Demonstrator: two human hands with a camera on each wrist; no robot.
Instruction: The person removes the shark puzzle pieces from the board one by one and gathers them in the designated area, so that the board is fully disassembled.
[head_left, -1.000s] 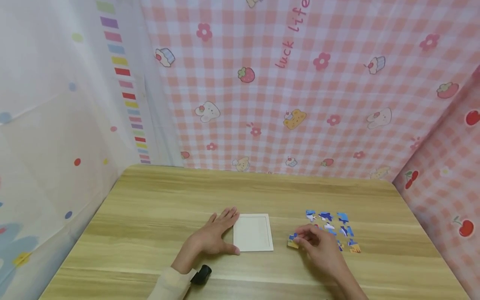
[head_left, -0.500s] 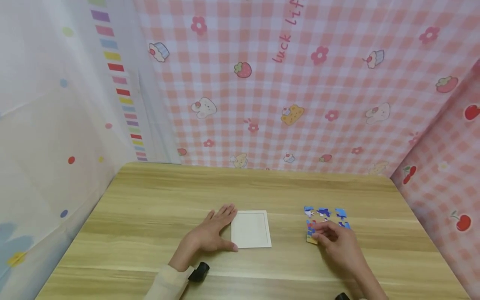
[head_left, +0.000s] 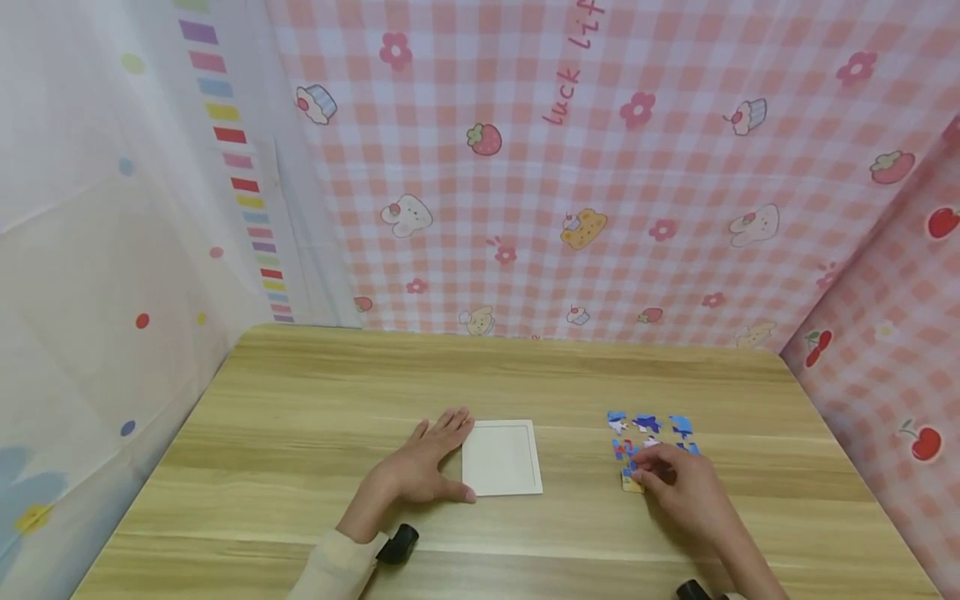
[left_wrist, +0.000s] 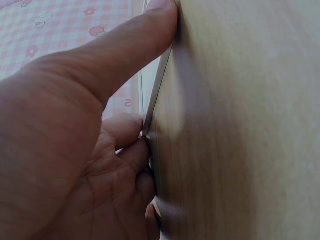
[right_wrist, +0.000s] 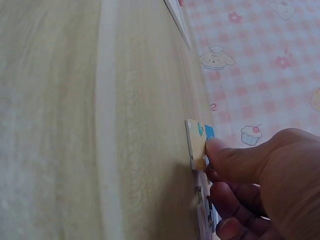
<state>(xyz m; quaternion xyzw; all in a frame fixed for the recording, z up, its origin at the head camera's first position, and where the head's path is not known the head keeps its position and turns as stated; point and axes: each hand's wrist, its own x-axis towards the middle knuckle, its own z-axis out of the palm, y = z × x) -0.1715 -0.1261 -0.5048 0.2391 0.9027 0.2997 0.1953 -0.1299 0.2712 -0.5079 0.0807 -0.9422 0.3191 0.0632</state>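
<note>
A blue-and-yellow puzzle piece (head_left: 631, 482) is pinched between the thumb and fingers of my right hand (head_left: 688, 490), low over the table. In the right wrist view, the thumb lies on the face of this piece (right_wrist: 196, 142). Several other blue puzzle pieces (head_left: 647, 424) lie in loose rows behind my right hand, which hides some of them. My left hand (head_left: 416, 473) rests at the left edge of a flat white puzzle board (head_left: 501, 458), fingers and thumb spread along it. The left wrist view shows the thumb against the edge of the board (left_wrist: 159, 82).
The wood-grain table (head_left: 360, 375) reaches back to a pink checked cloth (head_left: 465, 192). A white cloth (head_left: 90, 275) hangs at the left, and a cherry-print cloth (head_left: 900, 375) at the right. A black wrist camera (head_left: 398, 545) sits on my left wrist.
My right hand has carried the puzzle piece rightward, from near the board to the front left of the other pieces. My left hand stays on the board. The head view has shifted slightly.
</note>
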